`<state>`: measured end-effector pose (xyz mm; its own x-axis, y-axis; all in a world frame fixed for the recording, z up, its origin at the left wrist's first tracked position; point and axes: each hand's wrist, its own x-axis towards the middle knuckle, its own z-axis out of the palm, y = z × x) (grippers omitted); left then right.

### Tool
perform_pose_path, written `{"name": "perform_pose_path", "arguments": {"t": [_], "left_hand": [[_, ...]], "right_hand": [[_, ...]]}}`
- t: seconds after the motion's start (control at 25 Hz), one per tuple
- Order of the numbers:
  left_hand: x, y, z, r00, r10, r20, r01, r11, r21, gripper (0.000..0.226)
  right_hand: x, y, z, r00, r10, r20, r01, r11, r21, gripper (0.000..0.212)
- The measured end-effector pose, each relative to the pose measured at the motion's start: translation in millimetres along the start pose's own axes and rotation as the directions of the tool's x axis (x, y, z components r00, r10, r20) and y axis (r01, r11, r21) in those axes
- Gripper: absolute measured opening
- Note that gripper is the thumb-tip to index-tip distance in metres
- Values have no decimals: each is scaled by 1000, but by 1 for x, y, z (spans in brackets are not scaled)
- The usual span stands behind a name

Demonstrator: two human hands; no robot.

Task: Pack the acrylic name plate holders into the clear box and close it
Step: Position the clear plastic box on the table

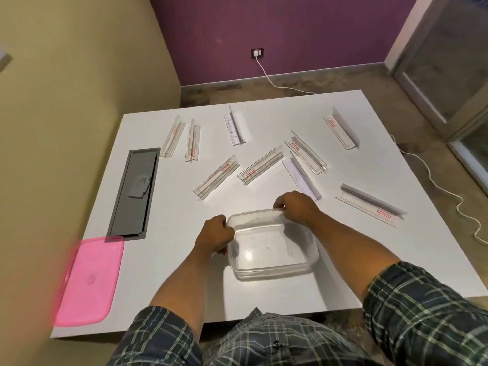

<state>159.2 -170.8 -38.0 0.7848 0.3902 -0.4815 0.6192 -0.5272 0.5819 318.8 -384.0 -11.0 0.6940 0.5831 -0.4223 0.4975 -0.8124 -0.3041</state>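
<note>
A clear box [274, 268] stands empty and without a lid on the white table [169, 260], close to me. My left hand [215, 235] grips its left rim. My right hand [297, 207] grips its far right corner. Several acrylic name plate holders lie scattered beyond the box, among them one [215, 177] left of centre, one [260, 165] in the middle, one [369, 206] to the right and one [342, 132] at the far right. The pink lid [88, 283] lies flat at the table's near left corner.
A grey recessed cable tray [133, 191] is set into the table on the left. Yellow wall runs close along the left side. A white cable [435, 186] trails over the floor to the right of the table, and a glass door stands at the far right.
</note>
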Motion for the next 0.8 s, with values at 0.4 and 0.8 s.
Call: {"name": "perform_pose_path", "arguments": {"t": [0.4,0.8], "left_hand": [[2,-1,-8,971,-121,205,108,991,76,45],[34,50,-20,955,231,-188,-137,902,410,53]], "right_hand": [[-3,16,6,998,-64,17,65,996,-60,25],[-37,64,11,895,207,-395,-87,950,299,34]]}}
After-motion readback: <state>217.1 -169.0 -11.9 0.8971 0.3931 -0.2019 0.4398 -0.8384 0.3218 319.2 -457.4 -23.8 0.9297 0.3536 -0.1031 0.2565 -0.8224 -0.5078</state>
